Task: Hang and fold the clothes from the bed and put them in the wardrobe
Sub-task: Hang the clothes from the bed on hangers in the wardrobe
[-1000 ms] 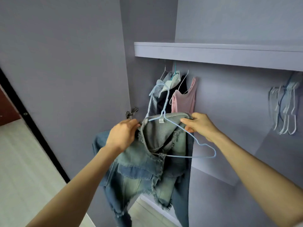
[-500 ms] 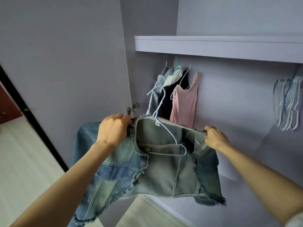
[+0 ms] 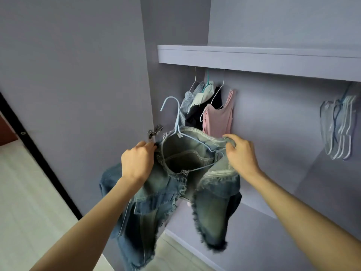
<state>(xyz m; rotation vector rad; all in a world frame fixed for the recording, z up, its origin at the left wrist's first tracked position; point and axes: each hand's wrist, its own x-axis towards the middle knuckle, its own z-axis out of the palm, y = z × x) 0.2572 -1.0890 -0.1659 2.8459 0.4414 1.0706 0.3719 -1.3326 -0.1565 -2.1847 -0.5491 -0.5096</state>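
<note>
A frayed blue denim jacket (image 3: 213,202) hangs in front of the open wardrobe (image 3: 273,118), draped over a light blue wire hanger (image 3: 176,122) whose hook sticks up above the collar. My left hand (image 3: 137,161) grips the jacket's left shoulder. My right hand (image 3: 241,153) grips the right shoulder and collar. Both front panels and a sleeve hang down below my hands. Behind the jacket, a pink camisole (image 3: 218,118), a dark garment and a striped garment hang from the rail under the shelf.
A lilac shelf (image 3: 254,57) runs above the hanging rail. A bunch of empty pale hangers (image 3: 339,128) hangs at the right. The open wardrobe door (image 3: 78,94) stands at the left with its hinge (image 3: 154,131). Pale floor shows at lower left.
My right hand has moved up and inward, bringing the jacket's right shoulder onto the hanger. The spread back panel has folded, so both fronts hang down. The hanger hook has risen.
</note>
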